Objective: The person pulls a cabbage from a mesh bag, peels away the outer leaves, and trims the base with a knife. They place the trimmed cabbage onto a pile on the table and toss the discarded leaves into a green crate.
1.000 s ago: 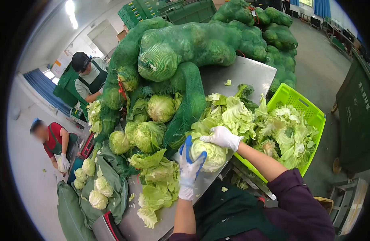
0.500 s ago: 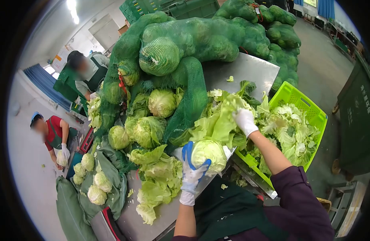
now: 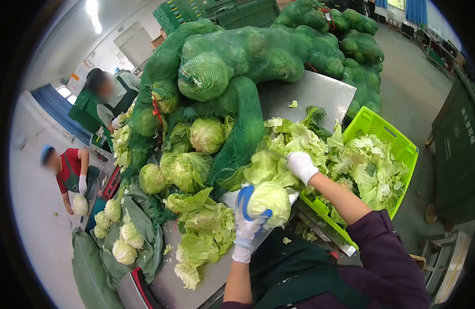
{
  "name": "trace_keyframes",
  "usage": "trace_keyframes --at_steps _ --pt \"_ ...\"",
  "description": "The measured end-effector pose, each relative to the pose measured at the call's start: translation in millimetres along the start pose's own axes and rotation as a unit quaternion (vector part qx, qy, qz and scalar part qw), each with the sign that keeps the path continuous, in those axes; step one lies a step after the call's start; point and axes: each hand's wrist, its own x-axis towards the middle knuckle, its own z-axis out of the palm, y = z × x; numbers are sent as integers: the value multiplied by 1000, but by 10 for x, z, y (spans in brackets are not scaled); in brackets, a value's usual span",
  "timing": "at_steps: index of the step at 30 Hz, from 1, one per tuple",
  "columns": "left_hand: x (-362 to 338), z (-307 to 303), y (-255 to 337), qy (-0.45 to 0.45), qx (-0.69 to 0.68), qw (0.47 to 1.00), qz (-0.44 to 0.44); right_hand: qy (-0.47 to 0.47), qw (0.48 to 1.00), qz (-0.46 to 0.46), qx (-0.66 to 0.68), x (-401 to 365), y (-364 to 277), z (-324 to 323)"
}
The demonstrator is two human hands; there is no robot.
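Note:
My left hand (image 3: 249,221), in a white glove with blue fingers, is wrapped round a pale green cabbage (image 3: 271,201) at the table's front edge. My right hand (image 3: 301,167), white-gloved, is closed at the edge of a loose cabbage leaf (image 3: 266,167) just above that head; its fingertips are partly hidden. Trimmed leaves (image 3: 304,141) lie heaped beyond the right hand. Left of my left hand spreads another pile of outer leaves (image 3: 204,239).
Green net sacks of cabbages (image 3: 237,56) are stacked across the back. A lime-green crate (image 3: 410,170) full of leaves stands at right, near a dark green bin (image 3: 459,144). Trimmed cabbages (image 3: 128,242) rest at left on green cloth. Two people work at far left.
My right hand has moved down and left, closer to the cabbage. The raised leaf has come down, exposing the leaf heap behind. My left hand keeps its hold.

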Motion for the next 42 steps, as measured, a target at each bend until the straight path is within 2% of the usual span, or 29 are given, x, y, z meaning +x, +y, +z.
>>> trace_keyframes --at_steps 1,3,5,6,8,9,11,12,13,14,15,19,20,21,22,23,24,25,26,27,30,32,33,34,35,36,38,39,42 --pt "-24 20 -122 27 -172 982 -79 -10 999 38 -18 37 48 -59" --pt "4 -136 -22 57 -320 937 -125 -10 997 81 6 187 303 28" --pt "-98 -185 -347 82 -379 906 -170 -134 981 136 41 255 339 -174" --pt "-157 -184 -434 80 -502 844 -171 -141 981 136 8 255 370 -242" --pt "-208 -247 -403 48 -666 716 -204 -211 961 58 -167 526 931 152" --pt "-245 -262 -354 55 -666 716 -203 -199 955 30 -216 235 753 -354" --pt "-280 -221 -291 62 -707 672 -213 -291 885 -24 -364 253 1308 -321" --pt "-434 -132 -666 87 -310 941 -101 -173 950 114 -232 90 1387 -457" --pt "-487 -167 -636 92 -310 941 -100 -125 955 162 -216 -70 1624 -524" --pt "-530 -197 -552 53 49 997 -1 -48 961 184 -199 -356 1768 -637" --pt "-554 -214 -485 6 401 911 97 -135 944 157 -256 -502 2241 -646" --pt "-578 -119 -365 18 298 950 87 -210 920 181 -275 -1175 2476 -1202" --pt "-580 -61 -310 20 79 996 -20 -212 919 184 -275 -1301 2345 -1399" --pt "-571 -26 -282 22 -144 982 -124 -161 930 237 -232 -1392 2122 -1592" --pt "-555 -29 -311 19 -145 982 -122 -107 933 286 -188 -1455 1931 -1764" --pt "-540 -45 -366 11 118 993 8 -105 933 287 -188 -1519 1789 -1923" --pt "-531 -53 -394 4 372 918 137 -93 940 310 -109 -1574 1662 -2059" --pt "-526 -5 -366 6 372 918 138 -81 940 331 -28 -1592 1606 -2120" --pt "-540 82 -329 26 68 997 -15 -76 940 334 3 -1584 1621 -2120" --pt "-567 136 -298 44 -244 954 -166 -78 940 333 1 -1553 1609 -2103" --pt "-628 123 -177 -7 -379 904 -197 -85 942 316 -73 -1465 1759 -1923" --pt "-523 110 -66 -56 -508 834 -208 -108 966 185 -148 -1323 2158 -1857" --pt "-514 106 -44 -78 -567 791 -215 -109 965 184 -149 -1284 2151 -1889" --pt "-533 101 -71 -78 -567 790 -220 -6 963 265 -40 -1281 2145 -1890" --pt "-537 96 -118 -53 -734 623 -266 99 933 339 70 -1277 2138 -1898" --pt "-520 108 -147 -25 -859 419 -294 78 937 336 -45 -1218 2182 -1855" --pt "-446 182 -118 0 -860 414 -298 149 915 233 294 -1275 1404 -1688" --pt "-473 216 -98 32 -858 407 -311 92 944 210 236 -1326 868 -1641" --pt "-487 308 -39 53 -846 413 -333 -76 944 61 314 -1471 -199 -1238"
